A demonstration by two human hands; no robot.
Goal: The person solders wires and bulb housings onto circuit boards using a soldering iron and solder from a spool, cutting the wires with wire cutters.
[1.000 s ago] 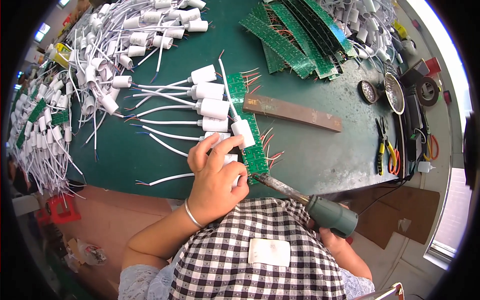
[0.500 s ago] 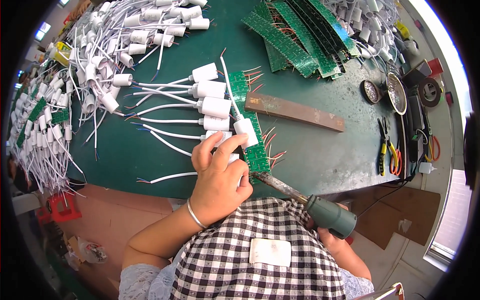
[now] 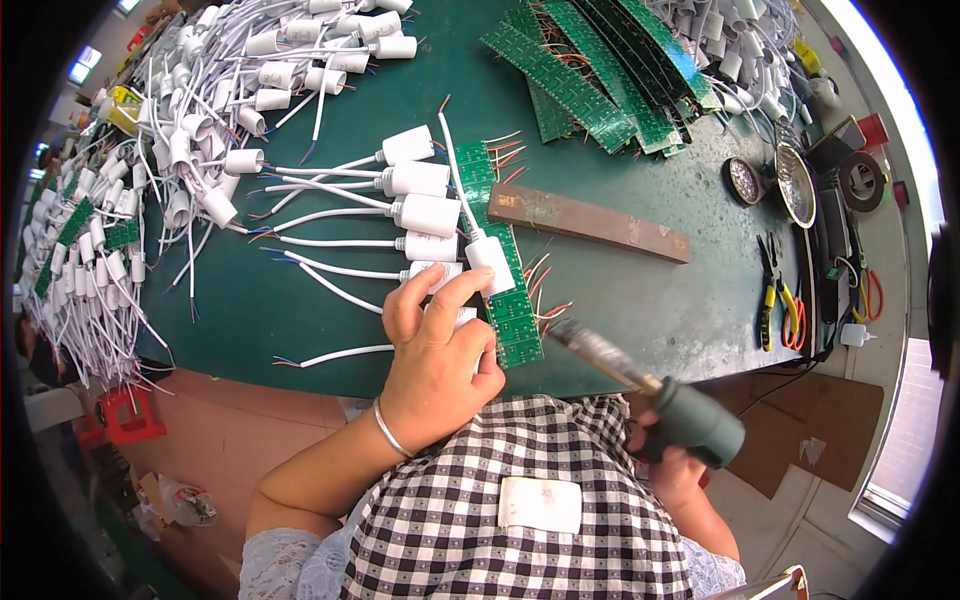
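Observation:
My left hand [image 3: 437,345] is curled over the row of white cylindrical sockets [image 3: 430,214] with cable tails. Its index fingertip rests on a socket [image 3: 490,262] lying across the green circuit board strip [image 3: 518,325], and another finger touches a socket beside it. The thumb is bent near the strip's lower end; what lies under the palm is partly hidden. My right hand [image 3: 675,470] is wrapped around the dark green body of a soldering iron [image 3: 690,420]. Its blackened tip, blurred by motion, is just right of the strip, apart from it, near the red and white wires.
A brown metal bar [image 3: 590,222] lies across the strip's upper part. Circuit boards [image 3: 600,80] are stacked at the far side. Heaped sockets [image 3: 270,75] cover the far left. At right are pliers [image 3: 768,290], a metal dish [image 3: 795,188] and a tape roll [image 3: 860,182].
My right hand has drawn the soldering iron back to the right, and its tip has left the strip's lower end. My left hand stays almost still.

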